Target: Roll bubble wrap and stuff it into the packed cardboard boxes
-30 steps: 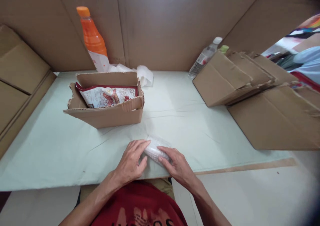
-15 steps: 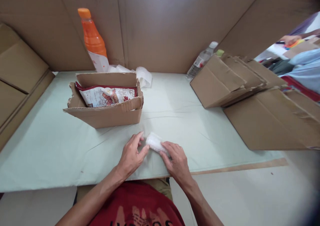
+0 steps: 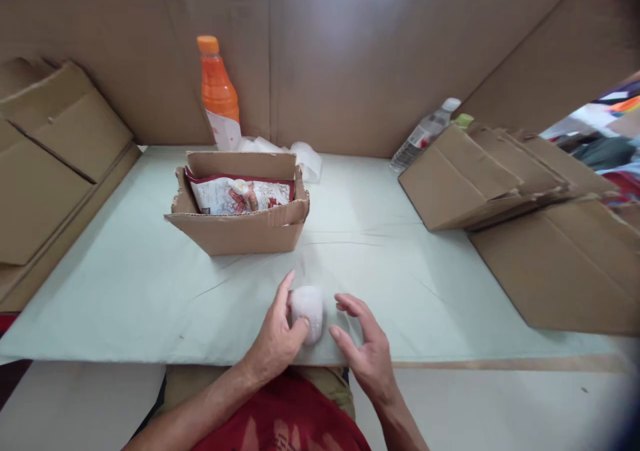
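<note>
Near the table's front edge stands a small white bundle [image 3: 309,304], seemingly wrapped in bubble wrap or foam. My left hand [image 3: 281,334] grips it from the left, thumb across its near side and some fingertips hidden behind it. To its right, my right hand [image 3: 367,348] is open and holds nothing, its fingers curved and a gap between it and the bundle. Beyond my left hand is an open cardboard box [image 3: 250,236] holding a white and dark red printed bag [image 3: 235,196].
Behind the box, an orange drink bottle [image 3: 220,94] stands by crumpled white wrapping [image 3: 307,161]. A clear bottle [image 3: 425,134] leans beside cardboard boxes [image 3: 465,184] at right. More cardboard [image 3: 45,184] borders the left, and a cardboard wall [image 3: 350,64] closes the back.
The white bundle has turned from lying slantwise to pointing away from me. My right hand has let go of it and moved right; my left hand has closed on it. The view has shifted left.
</note>
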Demonstrator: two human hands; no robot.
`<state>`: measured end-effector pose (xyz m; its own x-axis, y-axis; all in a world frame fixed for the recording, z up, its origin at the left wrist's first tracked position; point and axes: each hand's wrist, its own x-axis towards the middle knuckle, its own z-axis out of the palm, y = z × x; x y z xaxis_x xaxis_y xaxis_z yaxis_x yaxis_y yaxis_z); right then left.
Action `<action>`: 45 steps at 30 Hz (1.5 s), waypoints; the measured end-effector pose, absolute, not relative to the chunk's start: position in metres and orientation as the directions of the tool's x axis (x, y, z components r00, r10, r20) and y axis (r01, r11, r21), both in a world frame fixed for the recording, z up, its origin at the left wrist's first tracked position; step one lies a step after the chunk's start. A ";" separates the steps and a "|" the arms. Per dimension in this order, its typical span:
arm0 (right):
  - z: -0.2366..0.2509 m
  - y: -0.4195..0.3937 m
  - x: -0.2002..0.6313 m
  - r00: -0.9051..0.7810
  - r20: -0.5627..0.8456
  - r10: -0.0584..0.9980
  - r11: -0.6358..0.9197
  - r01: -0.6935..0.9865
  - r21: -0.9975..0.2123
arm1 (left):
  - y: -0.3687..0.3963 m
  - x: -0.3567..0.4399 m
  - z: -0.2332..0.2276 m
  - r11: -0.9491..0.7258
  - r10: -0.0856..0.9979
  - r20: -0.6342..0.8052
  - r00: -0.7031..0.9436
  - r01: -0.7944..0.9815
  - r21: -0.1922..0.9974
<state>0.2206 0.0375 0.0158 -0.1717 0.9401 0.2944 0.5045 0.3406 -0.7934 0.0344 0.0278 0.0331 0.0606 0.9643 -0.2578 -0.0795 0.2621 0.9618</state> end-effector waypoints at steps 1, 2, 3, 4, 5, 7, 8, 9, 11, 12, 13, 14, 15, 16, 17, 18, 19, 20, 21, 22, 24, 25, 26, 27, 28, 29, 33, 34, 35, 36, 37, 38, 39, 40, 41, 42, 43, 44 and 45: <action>0.019 0.042 0.223 -0.185 0.255 0.949 0.313 0.459 -0.831 | 0.026 0.033 0.037 0.260 0.962 -0.255 0.096 -0.043 0.965; 0.023 0.046 0.223 -0.217 0.222 0.951 0.295 0.413 -0.862 | 0.025 0.031 0.039 0.253 0.959 -0.251 0.131 -0.005 0.967; 0.027 0.051 0.223 -0.251 0.202 0.947 0.287 0.371 -0.883 | 0.024 0.030 0.041 0.244 0.956 -0.245 0.161 0.025 0.969; 0.030 0.054 0.221 -0.274 0.194 0.942 0.282 0.337 -0.898 | 0.023 0.029 0.042 0.233 0.955 -0.236 0.180 0.042 0.972; 0.033 0.057 0.218 -0.274 0.190 0.943 0.273 0.309 -0.911 | 0.023 0.028 0.042 0.222 0.955 -0.226 0.193 0.041 0.974; 0.036 0.060 0.211 -0.217 0.172 0.961 0.226 0.254 -0.940 | 0.023 0.024 0.039 0.203 0.958 -0.198 0.208 -0.004 0.979; 0.036 0.061 0.209 -0.171 0.154 0.973 0.190 0.218 -0.957 | 0.024 0.022 0.036 0.199 0.957 -0.186 0.223 -0.036 0.979; 0.036 0.061 0.207 -0.126 0.128 0.984 0.149 0.179 -0.972 | 0.025 0.020 0.033 0.202 0.952 -0.182 0.247 -0.060 0.978; 0.035 0.063 0.205 -0.087 0.058 0.994 0.068 0.122 -0.990 | 0.026 0.016 0.026 0.215 0.939 -0.196 0.282 -0.036 0.976; 0.035 0.064 0.206 -0.096 0.025 0.995 0.036 0.113 -0.993 | 0.026 0.014 0.024 0.216 0.935 -0.210 0.285 0.010 0.976; 0.036 0.066 0.208 -0.118 0.002 0.993 0.016 0.119 -0.993 | 0.027 0.011 0.022 0.208 0.936 -0.219 0.274 0.071 0.976; 0.038 0.069 0.211 -0.154 -0.009 0.988 0.012 0.135 -0.991 | 0.027 0.008 0.021 0.184 0.942 -0.215 0.256 0.141 0.973; 0.040 0.072 0.215 -0.199 -0.003 0.980 0.029 0.157 -0.987 | 0.028 0.005 0.020 0.145 0.950 -0.197 0.244 0.216 0.966; 0.044 0.075 0.219 -0.250 0.014 0.968 0.063 0.188 -0.980 | 0.028 0.001 0.020 0.095 0.954 -0.170 0.247 0.288 0.953; 0.048 0.078 0.223 -0.308 0.035 0.951 0.111 0.231 -0.967 | 0.029 -0.003 0.020 0.038 0.953 -0.140 0.269 0.353 0.935; 0.052 0.080 0.226 -0.373 0.047 0.927 0.163 0.286 -0.944 | 0.029 -0.007 0.020 -0.023 0.947 -0.111 0.301 0.410 0.912; 0.055 0.083 0.228 -0.443 0.044 0.895 0.217 0.349 -0.911 | 0.030 -0.010 0.019 -0.082 0.939 -0.085 0.334 0.455 0.887; 0.059 0.085 0.228 -0.513 0.021 0.858 0.270 0.415 -0.869 | 0.031 -0.013 0.019 -0.134 0.930 -0.060 0.362 0.485 0.864; 0.061 0.087 0.227 -0.574 -0.015 0.819 0.320 0.478 -0.818 | 0.032 -0.015 0.018 -0.178 0.925 -0.031 0.379 0.504 0.845; 0.063 0.089 0.225 -0.620 -0.051 0.783 0.367 0.527 -0.766 | 0.033 -0.016 0.017 -0.218 0.923 0.003 0.386 0.516 0.828; 0.067 0.095 0.220 -0.664 -0.088 0.743 0.439 0.582 -0.684 | 0.036 -0.020 0.016 -0.293 0.924 0.094 0.371 0.527 0.798; 0.070 0.099 0.218 -0.665 -0.082 0.743 0.462 0.596 -0.657 | 0.037 -0.023 0.018 -0.331 0.923 0.153 0.353 0.526 0.784; 0.075 0.104 0.218 -0.650 -0.067 0.757 0.469 0.611 -0.637 | 0.038 -0.028 0.021 -0.371 0.918 0.222 0.329 0.517 0.771; 0.082 0.110 0.219 -0.631 -0.050 0.774 0.469 0.624 -0.625 | 0.039 -0.035 0.026 -0.416 0.906 0.301 0.297 0.498 0.761; 0.093 0.117 0.222 -0.606 -0.030 0.795 0.461 0.635 -0.620 | 0.040 -0.044 0.033 -0.464 0.886 0.385 0.258 0.478 0.746; 0.106 0.125 0.224 -0.564 -0.006 0.826 0.441 0.651 -0.617 | 0.040 -0.055 0.040 -0.505 0.860 0.467 0.204 0.468 0.725; 0.170 0.161 0.221 -0.235 0.167 0.958 0.287 0.723 -0.628 | 0.049 -0.105 0.068 -0.481 0.706 0.691 -0.153 0.612 0.628; 0.184 0.171 0.214 -0.176 0.212 0.961 0.271 0.741 -0.615 | 0.055 -0.115 0.073 -0.439 0.653 0.720 -0.234 0.658 0.612; 0.197 0.182 0.203 -0.169 0.249 0.954 0.288 0.755 -0.590 | 0.062 -0.123 0.077 -0.405 0.601 0.744 -0.292 0.691 0.598; 0.208 0.194 0.189 -0.213 0.275 0.938 0.336 0.761 -0.555 | 0.069 -0.129 0.080 -0.385 0.565 0.761 -0.318 0.714 0.584; 0.215 0.206 0.172 -0.294 0.279 0.914 0.401 0.753 -0.522 | 0.077 -0.132 0.083 -0.377 0.551 0.772 -0.317 0.730 0.570; 0.220 0.218 0.154 -0.394 0.259 0.882 0.471 0.728 -0.498 | 0.085 -0.134 0.086 -0.379 0.558 0.776 -0.295 0.741 0.555; 0.222 0.230 0.136 -0.493 0.204 0.846 0.524 0.696 -0.491 | 0.092 -0.135 0.088 -0.385 0.581 0.771 -0.260 0.747 0.542; 0.222 0.240 0.117 -0.576 0.134 0.806 0.559 0.669 -0.491 | 0.097 -0.134 0.090 -0.395 0.607 0.764 -0.219 0.751 0.529; 0.219 0.248 0.098 -0.643 0.062 0.763 0.586 0.648 -0.486 | 0.101 -0.133 0.091 -0.406 0.627 0.758 -0.181 0.754 0.517; 0.215 0.254 0.081 -0.695 -0.010 0.719 0.609 0.638 -0.472 | 0.104 -0.132 0.091 -0.417 0.636 0.757 -0.153 0.756 0.504; 0.210 0.259 0.065 -0.730 -0.075 0.679 0.634 0.635 -0.442 | 0.105 -0.130 0.091 -0.425 0.634 0.761 -0.138 0.759 0.492; 0.204 0.262 0.051 -0.752 -0.129 0.647 0.663 0.638 -0.392 | 0.105 -0.129 0.090 -0.426 0.631 0.764 -0.136 0.762 0.488; 0.198 0.263 0.039 -0.761 -0.180 0.624 0.693 0.645 -0.323 | 0.105 -0.129 0.089 -0.420 0.629 0.764 -0.142 0.766 0.487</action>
<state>0.0390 0.2630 0.1984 -0.7607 0.6238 -0.1796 0.6446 0.6932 -0.3226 -0.1285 0.1054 0.0886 -0.1416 0.6290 0.7644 0.7658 -0.4197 0.4873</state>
